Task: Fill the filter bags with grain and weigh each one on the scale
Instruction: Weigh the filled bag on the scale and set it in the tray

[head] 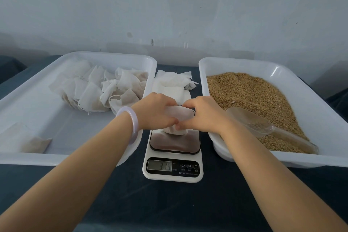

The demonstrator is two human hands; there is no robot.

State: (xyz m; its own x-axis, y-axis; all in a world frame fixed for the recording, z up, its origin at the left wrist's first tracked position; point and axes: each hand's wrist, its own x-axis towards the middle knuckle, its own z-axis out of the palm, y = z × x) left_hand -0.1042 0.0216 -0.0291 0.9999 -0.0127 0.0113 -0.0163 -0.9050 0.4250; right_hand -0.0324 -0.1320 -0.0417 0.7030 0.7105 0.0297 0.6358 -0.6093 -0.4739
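A white filter bag stands on the steel plate of the kitchen scale, its bottom bulging with grain. My left hand grips the bag's top from the left and my right hand grips it from the right. The scale's display shows digits that read roughly 31.9. Brown grain fills the white tray on the right, with a clear plastic scoop lying in it beside my right wrist.
A white tray on the left holds several filled filter bags, plus one in its near corner. A pile of empty bags lies between the trays behind the scale. The table has a dark cloth.
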